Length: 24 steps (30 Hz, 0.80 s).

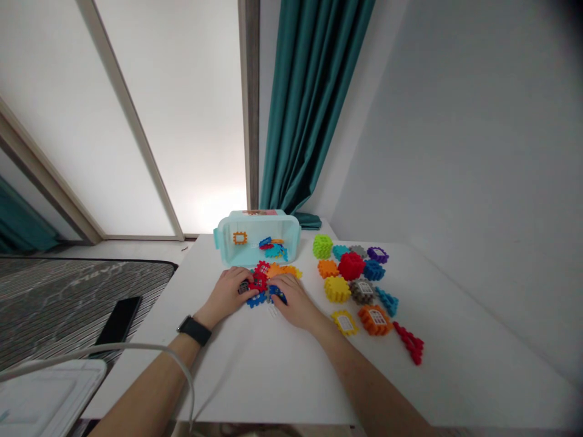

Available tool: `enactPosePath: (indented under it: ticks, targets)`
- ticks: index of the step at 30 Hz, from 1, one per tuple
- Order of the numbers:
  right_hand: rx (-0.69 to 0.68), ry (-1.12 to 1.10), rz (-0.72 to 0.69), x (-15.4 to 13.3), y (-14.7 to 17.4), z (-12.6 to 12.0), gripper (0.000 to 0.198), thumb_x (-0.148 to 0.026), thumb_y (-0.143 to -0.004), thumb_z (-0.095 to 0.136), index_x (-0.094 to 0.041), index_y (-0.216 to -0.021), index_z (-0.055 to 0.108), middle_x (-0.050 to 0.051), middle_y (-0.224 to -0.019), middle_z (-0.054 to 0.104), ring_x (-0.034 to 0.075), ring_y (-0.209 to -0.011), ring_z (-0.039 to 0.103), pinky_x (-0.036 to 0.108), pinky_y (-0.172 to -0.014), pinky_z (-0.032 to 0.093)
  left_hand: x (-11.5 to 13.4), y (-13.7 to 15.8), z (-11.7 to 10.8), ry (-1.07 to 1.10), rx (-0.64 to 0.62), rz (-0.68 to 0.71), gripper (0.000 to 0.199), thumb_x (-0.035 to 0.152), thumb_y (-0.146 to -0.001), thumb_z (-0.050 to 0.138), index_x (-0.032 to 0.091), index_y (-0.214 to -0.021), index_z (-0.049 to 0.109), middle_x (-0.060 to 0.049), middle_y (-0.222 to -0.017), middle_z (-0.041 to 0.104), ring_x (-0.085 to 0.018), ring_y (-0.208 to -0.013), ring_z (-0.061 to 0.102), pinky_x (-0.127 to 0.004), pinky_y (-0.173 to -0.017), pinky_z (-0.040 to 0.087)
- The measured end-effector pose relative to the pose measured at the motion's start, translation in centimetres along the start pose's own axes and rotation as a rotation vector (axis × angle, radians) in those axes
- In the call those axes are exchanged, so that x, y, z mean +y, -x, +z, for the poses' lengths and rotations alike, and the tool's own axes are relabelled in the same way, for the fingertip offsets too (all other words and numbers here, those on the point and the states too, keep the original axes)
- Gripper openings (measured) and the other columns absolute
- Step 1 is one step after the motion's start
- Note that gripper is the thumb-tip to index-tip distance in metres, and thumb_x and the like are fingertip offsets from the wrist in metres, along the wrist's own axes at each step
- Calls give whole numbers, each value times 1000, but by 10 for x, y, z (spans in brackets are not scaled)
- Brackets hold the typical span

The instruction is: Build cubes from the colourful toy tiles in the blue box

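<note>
My left hand (231,290), with a black watch (194,330) on its wrist, curls its thumb and fingers around a dark toothed building tile (245,287) at the pile's left side. Opposite it, my right hand (294,300) has its fingers bent over a dark blue toothed tile (277,294). Between the hands lie red tiles (259,281), with another blue tile (256,300) just below them. Orange tiles (275,270) spread out behind the right fingers. Parts of the pile are hidden under both hands.
A pale turquoise bin (217,239) lies on its side behind the pile, a few tiles inside. Right of my hands stand several sorted stacks, among them yellow (337,290), red (351,266) and orange (375,320). A white cable (136,346) arches over my left forearm.
</note>
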State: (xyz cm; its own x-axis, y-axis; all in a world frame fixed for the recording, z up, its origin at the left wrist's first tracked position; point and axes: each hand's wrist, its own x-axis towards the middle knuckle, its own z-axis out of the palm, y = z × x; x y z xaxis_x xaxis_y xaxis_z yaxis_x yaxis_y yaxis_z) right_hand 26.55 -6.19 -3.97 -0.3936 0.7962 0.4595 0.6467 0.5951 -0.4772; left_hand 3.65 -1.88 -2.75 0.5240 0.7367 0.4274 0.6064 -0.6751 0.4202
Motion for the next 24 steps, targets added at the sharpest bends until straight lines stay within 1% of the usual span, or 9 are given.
enactPosePath:
  ticks: [3,7,9,10,13,15,17,21,24]
  targets:
    - [54,-44,37,-2,-1,1,31,-11,-88,56,-22,-117,61,9,-115,68,26,-111,59,45,-99,45,2,1,-2,-9,102,36,21,40,-85,73,21,-86,64,-6,-102,71,-25,-98,63,-40,-86,46]
    - [246,-82,142,-8,-4,-3,34,-15,-91,51,-23,-124,59,9,-113,69,27,-110,59,48,-102,42,11,1,-6,-12,307,144,23,41,-84,74,21,-91,64,-7,-103,71,-26,-103,62,-45,-94,44]
    - [331,-149,200,-12,-5,-7,34,-18,-92,50,-23,-125,58,7,-105,70,26,-105,61,48,-101,42,18,1,-7,-5,379,201,24,40,-85,74,21,-97,64,-7,-105,71,-26,-105,61,-47,-97,43]
    - [357,-210,227,-14,-5,-9,33,-20,-93,50,-23,-125,58,6,-100,71,25,-101,63,46,-99,43,21,2,-7,-1,396,225,25,40,-86,74,22,-100,64,-7,-106,71,-26,-106,61,-47,-99,42]
    - [360,-448,281,-20,-6,-9,35,-26,-92,52,-22,-126,56,2,-87,68,21,-86,64,38,-88,50,29,3,-5,10,405,282,27,39,-85,75,23,-105,64,-7,-107,72,-25,-107,61,-46,-99,44]
    - [329,-583,303,-22,-6,-6,34,-28,-90,55,-22,-124,58,0,-82,66,18,-81,64,34,-81,51,31,4,-2,22,392,302,29,40,-85,74,23,-107,64,-7,-107,72,-25,-106,61,-44,-95,46]
    - [307,-670,327,-23,-6,-2,32,-28,-88,57,-23,-119,61,-1,-80,66,17,-78,63,32,-78,52,31,5,1,30,358,299,32,41,-86,73,23,-110,63,-8,-108,71,-25,-105,61,-43,-94,47]
    - [321,-750,374,-23,-8,1,28,-27,-86,58,-22,-113,64,-1,-79,67,17,-78,64,33,-80,51,28,5,5,16,293,243,45,43,-86,72,22,-124,58,-10,-114,67,-27,-109,58,-45,-95,47]
    - [349,-732,389,-23,-9,-2,25,-27,-85,59,-21,-109,64,0,-79,68,17,-78,65,34,-80,51,28,4,5,3,283,206,50,42,-88,70,23,-131,56,-11,-118,63,-28,-110,56,-46,-95,48]
